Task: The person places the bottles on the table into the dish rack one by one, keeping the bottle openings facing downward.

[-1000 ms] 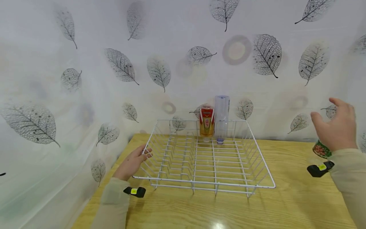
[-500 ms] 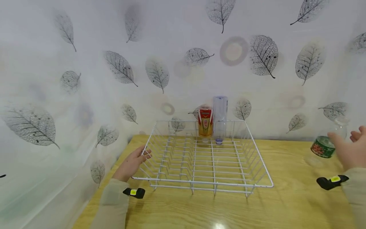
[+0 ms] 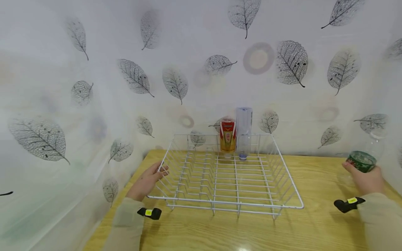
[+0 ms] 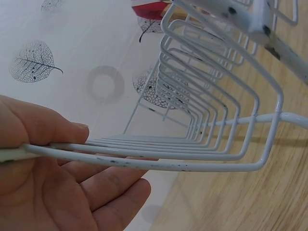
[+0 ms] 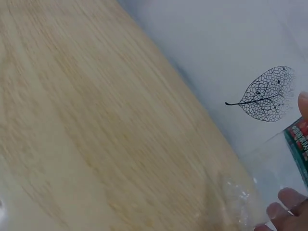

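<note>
A white wire dish rack point(image 3: 237, 202) stands on the wooden table. My left hand point(image 3: 146, 182) holds its left side. The left wrist view shows the thumb of that hand point(image 4: 57, 159) over a rim wire and its fingers below. At the far right, my right hand point(image 3: 369, 181) grips a clear plastic bottle with a green label point(image 3: 362, 161). The bottle leans, and the hand hides part of it. In the right wrist view only some fingertips point(image 5: 288, 209) and part of the bottle point(image 5: 298, 139) show at the right edge.
Upside down at the rack's back stand a bottle with a red and gold label point(image 3: 227, 136) and a taller clear bottle point(image 3: 243, 129). A pale curtain with leaf prints point(image 3: 201, 94) hangs behind and left of the wooden table point(image 3: 188, 233).
My right hand has come down and in from the right side and closed round the green-labelled bottle. The left hand stays on the rack, which stands where it was.
</note>
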`<state>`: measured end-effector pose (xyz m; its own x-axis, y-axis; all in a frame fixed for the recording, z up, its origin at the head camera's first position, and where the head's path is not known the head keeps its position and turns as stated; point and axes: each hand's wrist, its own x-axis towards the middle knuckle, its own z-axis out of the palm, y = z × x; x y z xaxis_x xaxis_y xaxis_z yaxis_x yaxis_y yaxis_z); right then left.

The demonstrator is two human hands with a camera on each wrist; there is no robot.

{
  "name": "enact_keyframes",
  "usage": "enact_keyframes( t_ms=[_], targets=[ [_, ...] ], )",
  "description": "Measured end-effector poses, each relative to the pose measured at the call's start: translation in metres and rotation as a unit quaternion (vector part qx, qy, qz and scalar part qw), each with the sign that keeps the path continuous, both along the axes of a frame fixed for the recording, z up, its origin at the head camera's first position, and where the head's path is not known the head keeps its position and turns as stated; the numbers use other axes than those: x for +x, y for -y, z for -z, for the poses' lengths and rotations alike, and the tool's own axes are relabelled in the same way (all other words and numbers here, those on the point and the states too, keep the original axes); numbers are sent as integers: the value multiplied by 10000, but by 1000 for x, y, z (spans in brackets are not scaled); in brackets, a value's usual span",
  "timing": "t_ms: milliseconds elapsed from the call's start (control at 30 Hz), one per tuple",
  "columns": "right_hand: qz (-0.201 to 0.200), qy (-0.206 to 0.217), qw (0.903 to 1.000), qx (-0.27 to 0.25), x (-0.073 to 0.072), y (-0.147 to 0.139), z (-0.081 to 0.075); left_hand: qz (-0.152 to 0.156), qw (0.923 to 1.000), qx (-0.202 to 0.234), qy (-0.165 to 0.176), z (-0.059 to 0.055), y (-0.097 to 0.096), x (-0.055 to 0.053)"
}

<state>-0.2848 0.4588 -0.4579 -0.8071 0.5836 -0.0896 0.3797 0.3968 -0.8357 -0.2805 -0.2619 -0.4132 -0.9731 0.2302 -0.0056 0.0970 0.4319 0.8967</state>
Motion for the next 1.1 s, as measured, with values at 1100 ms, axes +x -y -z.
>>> enact_keyframes(
  t_ms=[1100],
  targets=[
    [-171, -575, 9977, 322, 17, 13, 19, -81, 9999, 93, 7, -1, -2, 0]
  ],
)
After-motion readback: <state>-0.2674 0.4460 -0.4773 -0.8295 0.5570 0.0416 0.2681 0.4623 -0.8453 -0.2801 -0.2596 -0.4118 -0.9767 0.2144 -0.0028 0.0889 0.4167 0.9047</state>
